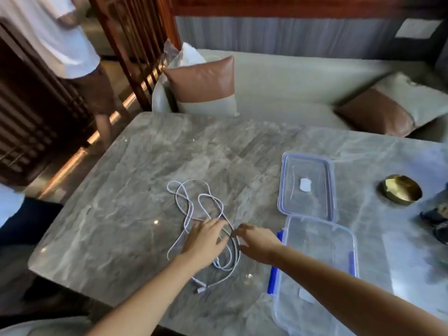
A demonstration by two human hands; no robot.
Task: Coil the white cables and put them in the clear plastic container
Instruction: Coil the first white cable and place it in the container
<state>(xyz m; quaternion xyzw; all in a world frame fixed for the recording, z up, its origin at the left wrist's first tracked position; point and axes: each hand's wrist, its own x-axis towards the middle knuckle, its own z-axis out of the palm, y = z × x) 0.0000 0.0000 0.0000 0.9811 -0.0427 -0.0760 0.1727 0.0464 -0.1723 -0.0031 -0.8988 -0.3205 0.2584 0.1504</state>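
Note:
White cables (191,209) lie in loose tangled loops on the grey marble table (126,214), with their plug ends (200,288) near the front edge. My left hand (206,241) rests flat on the loops, fingers spread. My right hand (257,241) reaches in from the right, and a cable strand runs between its thumb and fingers, which are apart. A clear plastic container (283,190) with a blue rim sits to the right. A second clear piece with blue clips (315,275), apparently the lid, lies nearer me.
A gold bowl (400,192) and dark objects (436,221) sit at the table's right side. Behind the table is a sofa with brown and grey cushions (203,86). A person (72,57) stands at the far left beside a wooden screen.

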